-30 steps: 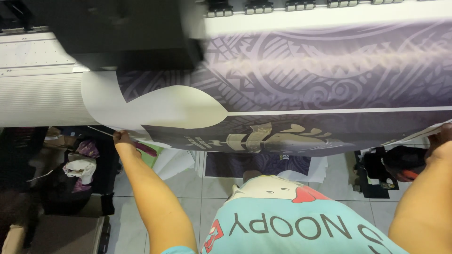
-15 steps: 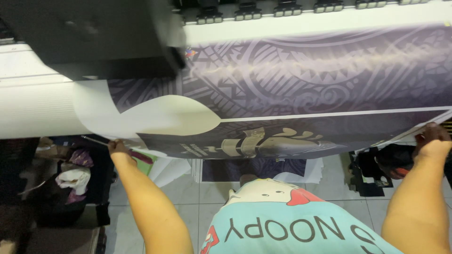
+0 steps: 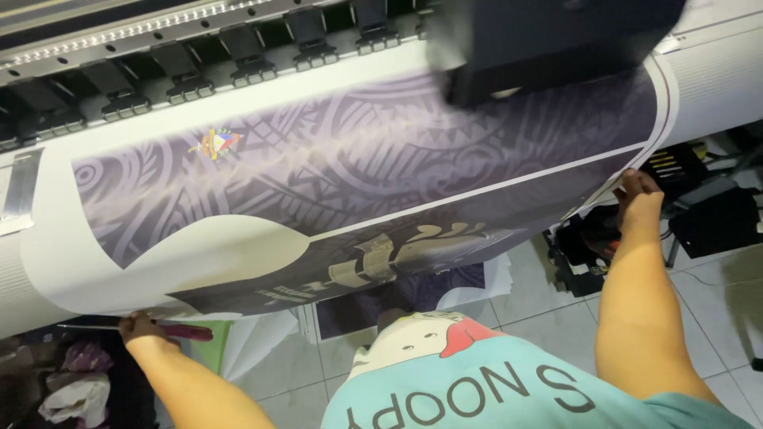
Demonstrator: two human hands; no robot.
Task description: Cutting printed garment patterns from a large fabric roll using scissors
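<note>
A wide printed sheet [image 3: 358, 183] with a purple-grey patterned design and a cream curved patch hangs out of a large-format printer [image 3: 238, 87]. My left hand [image 3: 141, 326] pinches the sheet's lower left edge. A red-handled tool [image 3: 189, 332] with a thin metal shaft lies right beside that hand; I cannot tell whether the hand touches it. My right hand [image 3: 638, 195] grips the sheet's lower right corner. The dark print carriage [image 3: 556, 40] sits over the sheet's upper right part.
A row of black pinch rollers [image 3: 199, 52] runs along the printer's top. More printed sheets [image 3: 397, 294] lie on the tiled floor below. Crumpled cloth and clutter [image 3: 67, 389] sit at lower left, black boxes and gear [image 3: 699, 206] at right.
The dark print carriage has travelled from the left end to the right end of the sheet. The view has swung left and closer. Both hands stay on the sheet's edges.
</note>
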